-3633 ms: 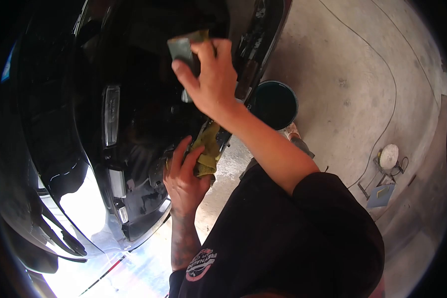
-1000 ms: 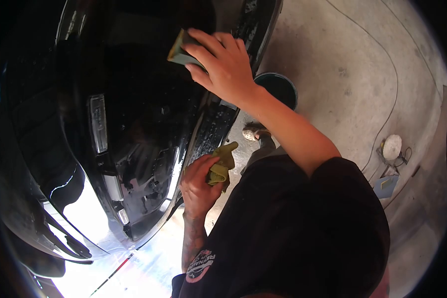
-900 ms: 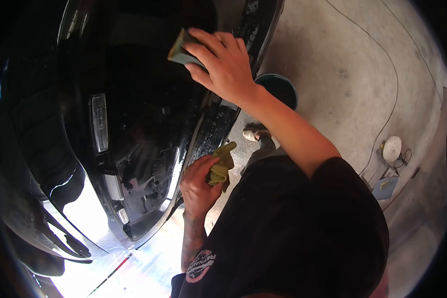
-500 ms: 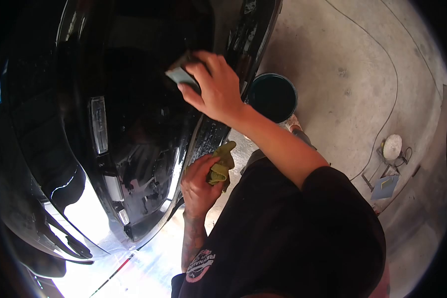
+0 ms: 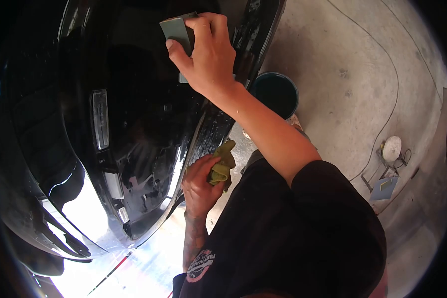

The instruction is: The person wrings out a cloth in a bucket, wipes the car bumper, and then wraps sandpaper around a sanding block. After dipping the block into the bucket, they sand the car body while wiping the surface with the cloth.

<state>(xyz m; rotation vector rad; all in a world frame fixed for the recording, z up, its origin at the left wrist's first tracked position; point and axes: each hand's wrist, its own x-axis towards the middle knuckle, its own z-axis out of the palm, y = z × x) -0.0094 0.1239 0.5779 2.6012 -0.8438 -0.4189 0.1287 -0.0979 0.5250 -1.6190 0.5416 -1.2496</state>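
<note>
My right hand [image 5: 211,54] is closed around a block wrapped in grey sandpaper [image 5: 176,33], with the thumb along its near side. The block lies over the glossy black car panel [image 5: 134,64] in front of me. Lower down, my left hand [image 5: 200,185] grips a bunched olive-green cloth [image 5: 222,161] at the panel's near edge. Water drops dot the dark trim strip between the two hands.
A dark round bucket [image 5: 296,95] stands on the concrete floor right of the car. A cable [image 5: 396,79] curves across that floor. Farther right are a white round object [image 5: 392,148] on a frame and a grey sheet [image 5: 384,188].
My right hand has slid the sandpaper block upward in view, farther along the black panel, and more of the block shows. My left hand with the cloth has hardly moved.
</note>
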